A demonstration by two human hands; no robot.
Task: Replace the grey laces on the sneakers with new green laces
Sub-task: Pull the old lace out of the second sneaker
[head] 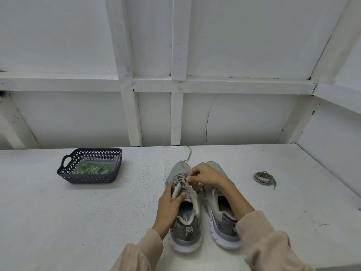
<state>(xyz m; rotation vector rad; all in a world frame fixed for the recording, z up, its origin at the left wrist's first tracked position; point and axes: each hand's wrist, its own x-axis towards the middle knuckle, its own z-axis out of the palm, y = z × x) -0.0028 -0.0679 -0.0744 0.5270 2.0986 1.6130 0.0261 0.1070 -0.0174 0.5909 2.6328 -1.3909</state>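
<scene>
Left sneaker (pixel 186 218) stands on the table (pixel 109 212), toe away from me, just beside the right sneaker (pixel 224 223). My left hand (pixel 169 206) grips its side and tongue, thumb pressed on the tongue. My right hand (pixel 207 176), fingers curled, pinches the grey lace (pixel 183 181) over the eyelets; one lace end trails past the toe. A coiled grey lace (pixel 264 178) lies well apart to my right. Green laces (pixel 91 168) sit in the basket (pixel 88 178), well apart to my left.

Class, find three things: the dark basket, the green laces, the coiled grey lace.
dark basket (pixel 86 178), head view, front wall.
green laces (pixel 91 169), head view, middle of bundle.
coiled grey lace (pixel 263 182), head view, coil's near strands.
</scene>
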